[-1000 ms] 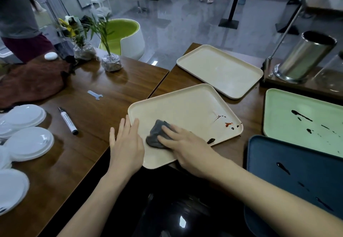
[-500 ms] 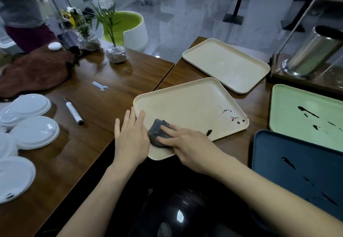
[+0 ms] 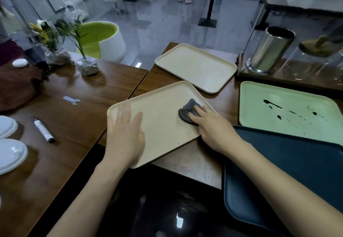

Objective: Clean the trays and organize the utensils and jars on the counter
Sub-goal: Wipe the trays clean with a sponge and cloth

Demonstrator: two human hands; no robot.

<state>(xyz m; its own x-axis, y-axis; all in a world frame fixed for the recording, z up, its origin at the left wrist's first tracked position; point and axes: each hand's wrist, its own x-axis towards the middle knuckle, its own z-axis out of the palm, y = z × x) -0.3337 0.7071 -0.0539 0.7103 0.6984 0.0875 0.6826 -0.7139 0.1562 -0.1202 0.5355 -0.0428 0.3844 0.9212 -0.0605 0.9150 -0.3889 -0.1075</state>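
Note:
A cream tray lies askew across the seam of two wooden tables. My right hand presses a grey cloth onto the tray's right side, where no stains show. My left hand lies flat, fingers spread, on the tray's left corner. A second cream tray rests behind it. To the right are a green tray with dark stains and a dark blue tray near the front edge.
A steel cylinder and glass jars stand at the back right. On the left table lie a marker, a small wrench, white lids, a brown cloth and plant vases.
My right hand has slid the cloth from the tray's near left part to its right side, and the stains there no longer show. My left hand shifted onto the tray's left corner.

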